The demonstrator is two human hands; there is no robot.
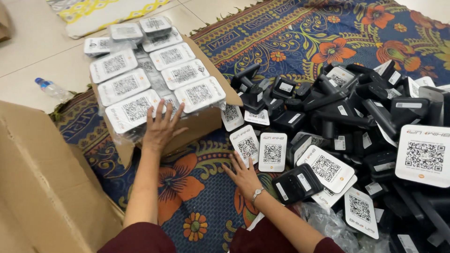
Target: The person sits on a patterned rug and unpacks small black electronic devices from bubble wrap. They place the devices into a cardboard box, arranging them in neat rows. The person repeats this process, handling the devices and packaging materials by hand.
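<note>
Head view: the left hand (160,127) lies flat with fingers spread, grasping nothing, pressed against the near side of a cardboard box (199,125) at about ten o'clock from the picture's centre. The fingertips touch the clear plastic wrap around the white code-printed devices (136,110) stacked in rows on top of that box. The right hand (243,174) rests open, palm down, on the patterned floral rug (187,187) at about six o'clock, a silver wristwatch (257,192) on its wrist; it grips nothing. Its fingertips sit just beside two white devices (260,149) lying face up on the rug at roughly twelve o'clock from the hand. At three o'clock from the right hand lies a black device (296,182), and beyond it a large loose pile of black and white devices (370,122) fills the right side. A large cardboard carton (42,187) stands at eight o'clock, and a small plastic water bottle (51,89) lies on the tiled floor at nine o'clock.
</note>
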